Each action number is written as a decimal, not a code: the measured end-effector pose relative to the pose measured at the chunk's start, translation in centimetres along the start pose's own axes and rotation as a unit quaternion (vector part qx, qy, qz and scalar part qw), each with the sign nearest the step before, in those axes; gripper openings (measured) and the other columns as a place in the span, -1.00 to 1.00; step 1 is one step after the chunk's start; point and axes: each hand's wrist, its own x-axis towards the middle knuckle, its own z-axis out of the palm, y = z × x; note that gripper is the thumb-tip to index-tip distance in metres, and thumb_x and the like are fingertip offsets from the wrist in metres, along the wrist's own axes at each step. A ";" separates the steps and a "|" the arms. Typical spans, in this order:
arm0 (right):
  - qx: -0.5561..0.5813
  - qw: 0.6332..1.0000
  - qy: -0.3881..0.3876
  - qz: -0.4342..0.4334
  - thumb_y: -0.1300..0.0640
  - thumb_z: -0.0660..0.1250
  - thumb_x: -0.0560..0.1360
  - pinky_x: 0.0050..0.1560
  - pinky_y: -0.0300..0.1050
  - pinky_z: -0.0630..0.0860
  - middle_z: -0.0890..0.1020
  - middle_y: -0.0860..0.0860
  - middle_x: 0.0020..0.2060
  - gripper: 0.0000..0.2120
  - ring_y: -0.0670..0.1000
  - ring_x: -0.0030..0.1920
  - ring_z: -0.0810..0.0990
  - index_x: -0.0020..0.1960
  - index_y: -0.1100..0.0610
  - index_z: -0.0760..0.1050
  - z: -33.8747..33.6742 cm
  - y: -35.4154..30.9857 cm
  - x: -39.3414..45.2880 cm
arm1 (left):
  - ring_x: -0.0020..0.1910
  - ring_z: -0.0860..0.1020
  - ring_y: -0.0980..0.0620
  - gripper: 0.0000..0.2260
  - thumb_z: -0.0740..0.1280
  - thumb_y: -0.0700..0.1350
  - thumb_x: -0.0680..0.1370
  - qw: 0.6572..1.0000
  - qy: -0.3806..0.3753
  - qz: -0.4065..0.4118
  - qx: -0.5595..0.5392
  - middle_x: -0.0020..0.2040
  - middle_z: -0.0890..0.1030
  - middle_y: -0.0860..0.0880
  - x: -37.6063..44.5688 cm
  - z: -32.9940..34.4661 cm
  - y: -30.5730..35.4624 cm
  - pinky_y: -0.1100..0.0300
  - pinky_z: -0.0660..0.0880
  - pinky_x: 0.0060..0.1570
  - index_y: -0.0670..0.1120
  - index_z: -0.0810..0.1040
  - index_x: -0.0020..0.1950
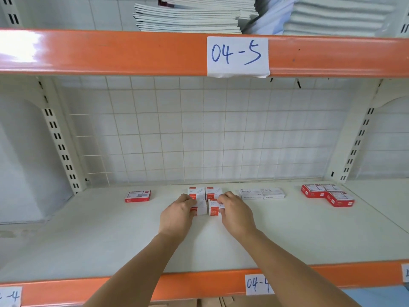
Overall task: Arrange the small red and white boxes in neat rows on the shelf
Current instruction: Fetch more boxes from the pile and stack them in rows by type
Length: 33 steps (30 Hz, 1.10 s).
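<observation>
The cream shelf runs wide under an orange rail, a wire grid and white tile behind it. At its middle, the left hand curls its fingers over the front-left box and the right hand curls round the front-right box, each box gripped from its outer side. A narrow gap shows between the two, and they sit just in front of the back pair. The likely slip is a skew: pressing inward unevenly could turn one box or nudge the back pair out of line (light card probably slides easily on the smooth shelf). The boxes are small, white on top with red bands. Farther out lie a lone red box to the left, two white staple boxes to the right, and a red cluster beyond.
</observation>
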 end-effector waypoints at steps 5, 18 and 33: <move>0.000 1.000 -0.007 0.008 0.28 0.21 0.54 -0.12 -0.17 0.39 0.47 -0.05 0.16 -0.69 0.01 0.15 0.43 0.25 0.07 0.44 0.2 0.0 0.6 | 0.19 0.48 0.06 -0.70 0.22 -0.11 0.59 1.000 0.001 0.007 0.016 0.28 0.46 0.13 0.5 0.2 -0.1 0.18 0.49 -0.04 0.06 0.48 0.31; 0.025 1.000 -0.006 0.009 0.23 0.23 0.55 -0.08 -0.16 0.42 0.44 -0.05 0.19 -0.72 0.00 0.14 0.45 0.25 0.09 0.44 0.3 0.1 1.6 | 0.27 0.35 0.13 -0.66 0.30 0.10 0.53 0.999 -0.010 0.031 0.006 0.28 0.43 0.18 1.6 0.5 -1.1 0.22 0.44 0.02 0.08 0.49 0.29; 0.041 0.998 -0.053 0.000 0.18 0.25 0.56 0.23 -0.07 0.40 0.43 -0.02 0.35 -0.55 0.05 0.29 0.43 0.44 0.08 0.29 0.1 0.9 2.7 | 0.48 0.18 0.07 -0.53 0.14 0.14 0.60 0.995 -0.088 0.037 0.037 0.50 0.24 0.11 3.5 0.9 -1.9 0.15 0.16 0.43 0.06 0.23 0.50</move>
